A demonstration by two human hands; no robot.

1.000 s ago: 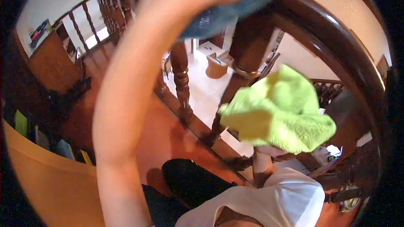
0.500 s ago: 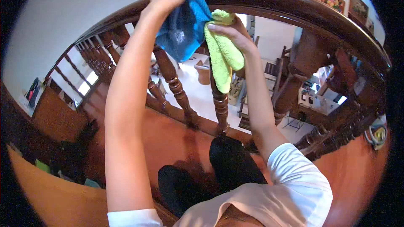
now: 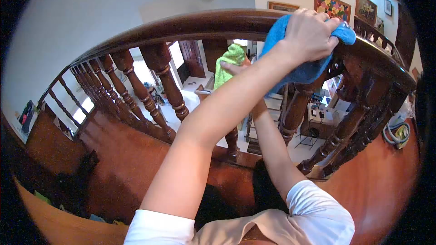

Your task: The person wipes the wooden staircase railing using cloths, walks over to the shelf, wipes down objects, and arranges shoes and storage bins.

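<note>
My left hand (image 3: 311,34) is closed over a blue cloth (image 3: 313,70), pressing it onto the top of the dark wooden handrail (image 3: 204,23). The cloth drapes down the near side of the rail. Below the rail, my right hand (image 3: 237,68) grips a yellow-green cloth (image 3: 223,73) around the upper part of a turned baluster (image 3: 232,141). My left forearm crosses in front of the right one and hides part of that hand and the baluster.
More turned balusters (image 3: 131,86) run along the railing to the left. Beyond them lies a lower floor with a staircase and furniture. Framed pictures (image 3: 332,7) hang on the far wall. A coiled hose-like item (image 3: 396,135) sits on the reddish wooden floor (image 3: 122,143) at right.
My left hand has slid the blue cloth rightward along the handrail, crossing over my right arm. My right hand stays at the baluster with the yellow-green cloth. The view has tilted up.
</note>
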